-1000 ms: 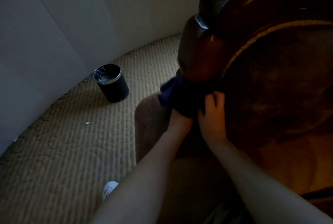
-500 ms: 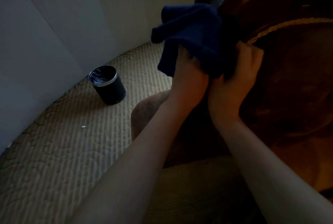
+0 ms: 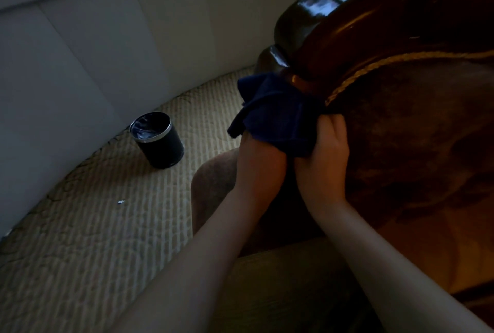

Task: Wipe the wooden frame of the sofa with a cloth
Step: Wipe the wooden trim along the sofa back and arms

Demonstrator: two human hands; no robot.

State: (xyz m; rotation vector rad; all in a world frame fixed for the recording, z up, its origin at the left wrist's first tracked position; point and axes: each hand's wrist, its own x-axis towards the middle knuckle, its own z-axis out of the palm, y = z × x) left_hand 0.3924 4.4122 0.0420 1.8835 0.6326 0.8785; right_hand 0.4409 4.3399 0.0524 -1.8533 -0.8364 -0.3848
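On the curved wooden frame [image 3: 307, 38], both your hands, left hand [image 3: 260, 161] and right hand [image 3: 324, 161], grip the cloth [image 3: 275, 116] mid-wipe; next, rub along the glossy edge.

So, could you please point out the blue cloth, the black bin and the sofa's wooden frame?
blue cloth [image 3: 278, 116], head view, middle of the bunched fabric.
black bin [image 3: 163, 149], head view, its side wall.
wooden frame [image 3: 318, 11], head view, glossy carved top edge.

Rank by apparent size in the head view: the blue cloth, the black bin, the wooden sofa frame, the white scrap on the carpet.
1. wooden sofa frame
2. blue cloth
3. black bin, farther off, so its rank against the cloth is unsure
4. white scrap
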